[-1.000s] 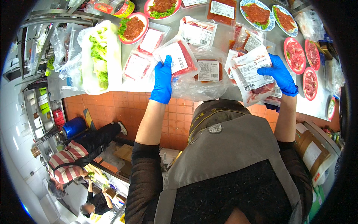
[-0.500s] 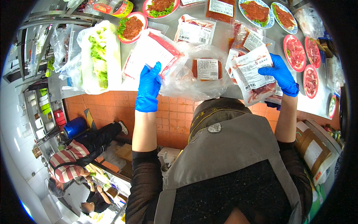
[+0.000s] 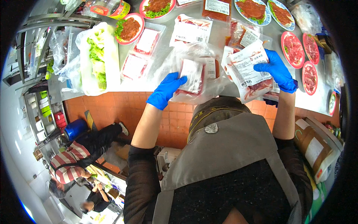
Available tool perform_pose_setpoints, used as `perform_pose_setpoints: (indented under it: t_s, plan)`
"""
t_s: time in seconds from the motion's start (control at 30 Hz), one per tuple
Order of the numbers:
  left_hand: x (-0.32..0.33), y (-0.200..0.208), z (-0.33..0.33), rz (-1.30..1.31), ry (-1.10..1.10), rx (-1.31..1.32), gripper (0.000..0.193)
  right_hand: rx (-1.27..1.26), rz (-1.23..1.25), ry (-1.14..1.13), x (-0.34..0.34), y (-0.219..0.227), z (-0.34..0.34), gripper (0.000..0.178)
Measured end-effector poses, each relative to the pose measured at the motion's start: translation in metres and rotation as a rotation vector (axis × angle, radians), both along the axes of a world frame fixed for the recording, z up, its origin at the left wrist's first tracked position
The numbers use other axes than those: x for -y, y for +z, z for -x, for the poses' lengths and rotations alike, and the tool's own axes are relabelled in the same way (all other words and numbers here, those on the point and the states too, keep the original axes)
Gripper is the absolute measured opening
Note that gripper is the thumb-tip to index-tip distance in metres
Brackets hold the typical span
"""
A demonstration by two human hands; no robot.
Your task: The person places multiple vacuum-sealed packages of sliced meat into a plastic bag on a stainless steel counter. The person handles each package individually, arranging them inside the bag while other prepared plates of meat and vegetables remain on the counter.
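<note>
My left hand point(image 3: 166, 89), in a blue glove, grips a small flat pack of red meat point(image 3: 192, 76) with a white label, its thumb lying on the front. The pack is over a crumpled clear plastic bag point(image 3: 166, 61) and partly covers a pack of brown meat point(image 3: 212, 68). In my blue-gloved right hand point(image 3: 279, 72) are clear packs of meat with printed labels, the front one a sliced-meat pack point(image 3: 248, 67) tilted at the table's near edge. My right fingers behind it are hidden.
Two red-meat packs point(image 3: 135, 66) lie beside a white tray of lettuce point(image 3: 84, 74). Plates of meat point(image 3: 292, 50) line the right side, with more plates and packs point(image 3: 192, 30) at the back. Two people work at the lower left, one in a striped shirt point(image 3: 71, 158).
My left hand has moved right with its meat pack, from beside the lettuce tray to over the plastic bag. Two packs on the table are now uncovered. My right hand has barely moved.
</note>
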State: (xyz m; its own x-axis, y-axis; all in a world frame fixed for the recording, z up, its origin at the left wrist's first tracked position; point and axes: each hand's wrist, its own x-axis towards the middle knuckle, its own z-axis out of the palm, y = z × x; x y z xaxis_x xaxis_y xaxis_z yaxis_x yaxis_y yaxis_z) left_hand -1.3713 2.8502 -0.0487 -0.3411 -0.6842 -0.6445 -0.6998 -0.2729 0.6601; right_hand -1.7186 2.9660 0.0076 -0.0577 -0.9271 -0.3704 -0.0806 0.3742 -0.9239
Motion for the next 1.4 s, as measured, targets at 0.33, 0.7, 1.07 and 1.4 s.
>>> perform_pose_setpoints:
  t_s: [0.33,0.7,1.07,1.4]
  plan:
    - [0.036,0.032,-0.015,0.074,-0.182,0.139,0.064,0.008,0.055,-0.056,-0.003,-0.004,0.01,0.04]
    - [0.077,-0.019,-0.043,0.349,0.102,0.098,0.044,0.101,0.025,-0.122,-0.002,-0.002,0.015,0.041]
    - [0.05,-0.029,-0.033,0.581,-0.405,0.373,0.036,0.087,-0.016,-0.555,-0.025,0.012,0.033,0.04]
    - [-0.001,-0.061,0.083,0.972,-0.834,0.207,0.072,0.08,0.009,-0.65,-0.044,0.012,0.051,0.039]
